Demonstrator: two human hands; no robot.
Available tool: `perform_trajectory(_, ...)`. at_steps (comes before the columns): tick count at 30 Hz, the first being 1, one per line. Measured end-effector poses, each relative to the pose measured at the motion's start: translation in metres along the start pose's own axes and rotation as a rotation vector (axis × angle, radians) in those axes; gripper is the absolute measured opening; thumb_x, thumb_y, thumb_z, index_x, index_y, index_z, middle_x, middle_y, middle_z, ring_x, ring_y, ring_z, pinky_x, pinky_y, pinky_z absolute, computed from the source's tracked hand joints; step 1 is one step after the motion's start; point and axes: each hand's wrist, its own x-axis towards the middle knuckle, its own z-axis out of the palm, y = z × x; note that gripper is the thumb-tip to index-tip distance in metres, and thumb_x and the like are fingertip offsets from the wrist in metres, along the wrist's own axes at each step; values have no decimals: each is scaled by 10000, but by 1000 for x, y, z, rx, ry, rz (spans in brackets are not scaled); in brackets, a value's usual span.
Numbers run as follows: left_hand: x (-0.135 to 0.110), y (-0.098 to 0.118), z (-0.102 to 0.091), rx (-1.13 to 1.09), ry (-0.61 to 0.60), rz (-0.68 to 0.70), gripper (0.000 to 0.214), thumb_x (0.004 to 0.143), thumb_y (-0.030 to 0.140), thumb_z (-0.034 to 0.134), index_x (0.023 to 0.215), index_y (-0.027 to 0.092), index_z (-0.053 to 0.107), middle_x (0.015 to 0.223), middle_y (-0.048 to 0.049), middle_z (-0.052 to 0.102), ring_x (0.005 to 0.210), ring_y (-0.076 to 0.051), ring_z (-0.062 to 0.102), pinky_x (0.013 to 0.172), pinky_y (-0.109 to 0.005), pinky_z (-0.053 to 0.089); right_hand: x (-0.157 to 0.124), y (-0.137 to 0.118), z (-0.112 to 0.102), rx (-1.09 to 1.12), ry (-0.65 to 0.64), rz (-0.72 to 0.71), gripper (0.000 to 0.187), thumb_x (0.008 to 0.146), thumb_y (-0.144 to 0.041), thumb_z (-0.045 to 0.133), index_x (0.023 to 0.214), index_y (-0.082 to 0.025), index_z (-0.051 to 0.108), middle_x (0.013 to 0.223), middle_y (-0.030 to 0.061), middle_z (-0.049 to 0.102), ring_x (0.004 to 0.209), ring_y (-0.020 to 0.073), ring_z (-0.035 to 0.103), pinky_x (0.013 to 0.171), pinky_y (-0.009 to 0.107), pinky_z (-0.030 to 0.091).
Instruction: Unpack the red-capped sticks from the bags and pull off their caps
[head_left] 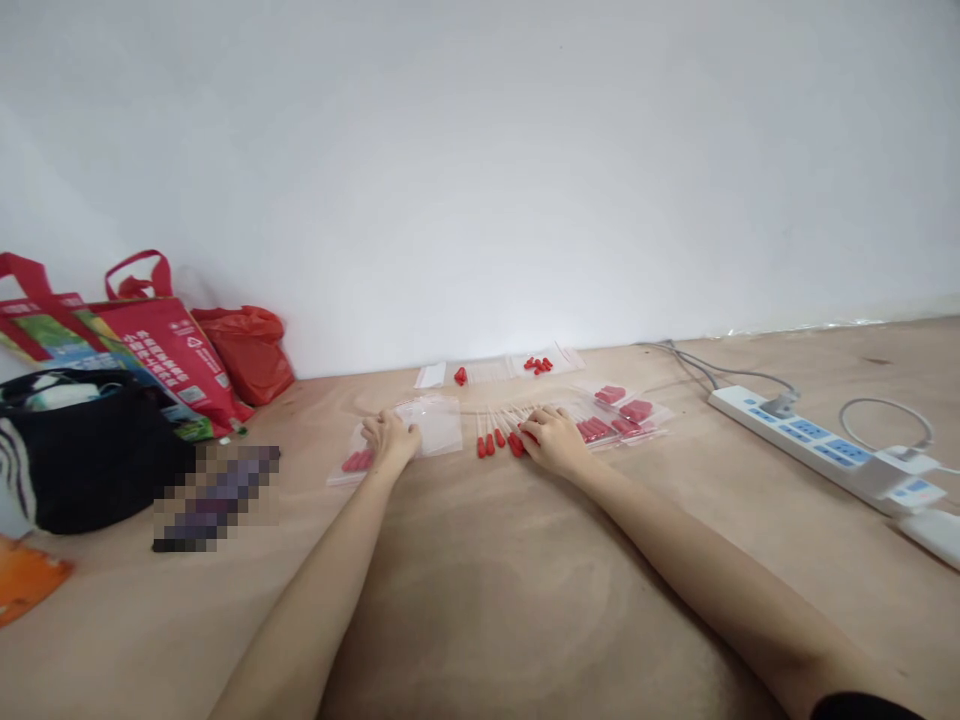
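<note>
My left hand rests with its fingers apart at the left edge of a clear plastic zip bag. Just below it lies another clear bag with red pieces inside. A fan of thin white sticks with red tips is spread on the table between my hands, tips toward me. My right hand curls over the right side of this fan, its fingers closed at the red tips. The fingertips are partly hidden. Right of that hand are clear bags with red pieces.
Along the wall, more clear bags hold small red pieces. A white power strip with grey cables stands at the right. At the left are a red shopping bag, a red plastic bag, a black bag and a blurred-out dark object.
</note>
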Motion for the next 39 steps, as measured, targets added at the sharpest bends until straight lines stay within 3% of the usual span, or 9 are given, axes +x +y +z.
perform_trajectory(5,-5,-29,-15,192,47,156,424,784,400,392,1127,163,467,1208,-179,427,1146,-346,360,901,-495,289,-3,-2,1,-41,94,-27,229,846,-305,433,793,-179,617,793,59,618,814,175,485,701,308,249)
perform_trajectory(9,-10,-65,-25,282,-218,303,477,838,427,242,1204,193,441,1267,-129,429,1157,-302,389,922,-438,310,-9,-5,5,-14,222,-69,227,850,-303,430,808,-178,614,786,47,620,775,159,471,706,312,236)
perform_trajectory(15,-64,-88,-56,442,-172,378,487,807,439,300,1132,156,526,1104,-152,550,1024,-310,504,862,-416,363,-21,-16,2,28,257,-148,236,854,-280,409,808,-193,623,812,50,621,796,165,464,730,330,228)
perform_trajectory(18,-101,-84,-69,405,-224,486,469,757,483,385,1017,156,598,942,-144,614,903,-317,554,793,-422,398,-25,-22,-4,80,146,-153,249,850,-280,396,813,-198,628,822,54,616,806,170,468,747,336,240)
perform_trajectory(24,-147,-51,-63,-91,-390,803,402,728,466,506,1025,208,591,881,-79,618,777,-219,581,687,-321,461,-40,-31,-11,372,-33,-136,185,803,-294,469,811,-204,631,804,46,609,791,162,479,735,306,320)
perform_trajectory(28,-141,-18,-52,-270,-586,1014,359,776,362,505,1112,240,534,892,-39,611,747,-161,575,671,-272,472,-53,-29,-16,529,-103,-63,158,791,-312,504,827,-212,622,772,25,621,770,156,509,737,296,350)
perform_trajectory(33,-121,9,-33,-298,-568,1471,466,753,354,562,1202,267,472,1210,-81,499,1125,-235,441,951,-393,357,-57,-22,-20,647,-80,157,270,841,-289,396,689,-176,588,637,8,581,609,123,502,622,247,368)
perform_trajectory(35,-119,12,-24,-288,-561,1477,430,774,356,538,1192,273,483,1250,-83,464,1157,-237,415,962,-400,351,-57,-19,-18,627,-47,245,262,827,-295,411,661,-175,574,620,5,563,589,121,491,591,238,359)
perform_trajectory(39,-124,11,-6,-331,-476,1233,457,782,372,522,1217,249,455,1246,-95,453,1131,-235,439,940,-407,380,-57,-15,-17,409,-13,418,244,780,-365,490,644,-186,585,679,15,564,655,140,498,658,281,342)
